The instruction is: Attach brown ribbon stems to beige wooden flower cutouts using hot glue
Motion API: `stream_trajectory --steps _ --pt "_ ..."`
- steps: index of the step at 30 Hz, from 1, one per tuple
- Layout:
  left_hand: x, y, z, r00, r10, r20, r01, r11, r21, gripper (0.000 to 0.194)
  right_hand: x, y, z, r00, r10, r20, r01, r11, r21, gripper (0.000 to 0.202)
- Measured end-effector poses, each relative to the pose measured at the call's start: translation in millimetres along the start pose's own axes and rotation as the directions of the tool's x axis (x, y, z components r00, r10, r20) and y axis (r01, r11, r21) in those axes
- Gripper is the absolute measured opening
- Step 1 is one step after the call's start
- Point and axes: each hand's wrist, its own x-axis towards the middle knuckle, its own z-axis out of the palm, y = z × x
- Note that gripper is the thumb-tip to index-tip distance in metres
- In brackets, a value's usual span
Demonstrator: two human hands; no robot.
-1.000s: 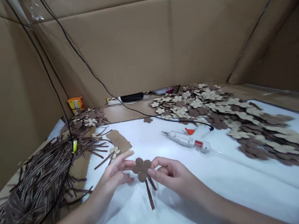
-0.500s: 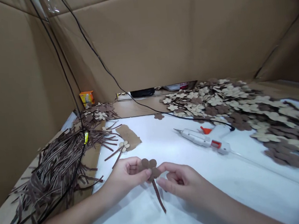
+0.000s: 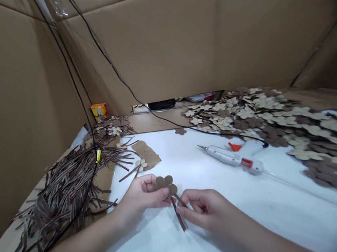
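My left hand (image 3: 147, 192) pinches a brown flower cutout (image 3: 166, 184) between thumb and fingers above the white work surface. Two narrow brown ribbon ends hang from under its petals. One ribbon end (image 3: 178, 217) dangles free, pointing down. The other ribbon end (image 3: 180, 199) runs into the thumb and index finger of my right hand (image 3: 201, 206), which are closed on it. How the ribbon joins the back of the flower is hidden.
A white glue gun (image 3: 235, 157) lies to the right, its black cord (image 3: 121, 79) hanging across the middle. Cream and brown flower cutouts (image 3: 251, 111) are heaped at right. A pile of brown ribbon strips (image 3: 69, 188) lies at left, near a cardboard scrap (image 3: 147, 154) and a cream flower (image 3: 141, 165).
A second ribbon end now shows beside the first, gripped by my right hand. That hand has shifted slightly down from the flower's edge, and the flower has turned a little.
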Motion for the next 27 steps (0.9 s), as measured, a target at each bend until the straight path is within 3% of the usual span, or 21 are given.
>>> stream_trajectory --steps 7,13,17,19,21,23,25,27 --pt "0 2 -1.1 0.994 -0.039 -0.104 0.036 0.999 -0.023 0.041 3 -1 -3 1.000 -0.020 -0.018 0.018 0.995 -0.095 0.020" --pt "6 2 -6.0 0.992 -0.056 -0.111 0.053 0.998 -0.029 0.032 2 5 -5 1.000 -0.025 -0.018 0.022 0.987 -0.156 0.024" --pt "4 4 -4.3 0.986 -0.076 -0.146 0.076 0.997 -0.007 0.030 1 6 -11 0.998 -0.047 -0.043 0.033 0.954 -0.297 0.029" --pt "3 8 -4.1 0.990 -0.097 -0.106 0.103 0.993 0.055 0.029 1 6 -15 0.997 -0.067 -0.048 0.044 0.925 -0.378 0.026" --pt "7 19 -9.3 0.989 -0.097 -0.113 0.112 0.984 0.135 0.029 1 5 -18 0.993 -0.097 -0.070 0.058 0.901 -0.430 0.024" --pt "18 41 -22.5 0.972 -0.012 -0.234 0.062 0.976 0.210 0.028 2 5 -21 0.986 -0.134 -0.101 0.073 0.886 -0.458 0.026" --pt "35 72 -43.3 0.926 0.119 -0.360 -0.020 0.963 0.267 0.022 2 6 -24 0.979 -0.166 -0.115 0.092 0.873 -0.479 0.030" --pt "54 103 -68.4 0.828 0.248 -0.503 -0.087 0.943 0.322 0.020 3 8 -25 0.968 -0.202 -0.151 0.099 0.855 -0.510 0.031"
